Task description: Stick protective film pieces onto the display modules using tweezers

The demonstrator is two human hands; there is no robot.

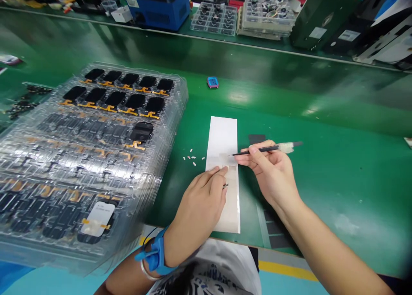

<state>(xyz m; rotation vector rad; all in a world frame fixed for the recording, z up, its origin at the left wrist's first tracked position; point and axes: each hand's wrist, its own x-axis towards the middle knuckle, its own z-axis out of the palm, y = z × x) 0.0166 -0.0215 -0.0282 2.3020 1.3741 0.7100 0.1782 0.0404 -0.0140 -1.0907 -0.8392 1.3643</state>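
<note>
A long white backing sheet [222,136] lies on the green bench, its near half covered by a translucent beige layer. My left hand [204,196], wearing a blue wrist strap [157,252], rests on the sheet's left side with fingers pressed together. From under those fingers pokes the dark tip of a small thin item, mostly hidden. Slim black tweezers [265,149] with a whitish wrap near the back end are pinched in my right hand [273,170]. Their points reach left over the sheet, at a small translucent piece [224,156].
Stacked clear plastic trays [135,192] holding black watch screens fill the left. Small white scraps [193,164] lie beside the sheet, a blue-and-pink watch case [212,82] behind it. Dark strips [277,228] lie near the front edge. The back shelf carries a blue box [161,10] and parts trays [215,18].
</note>
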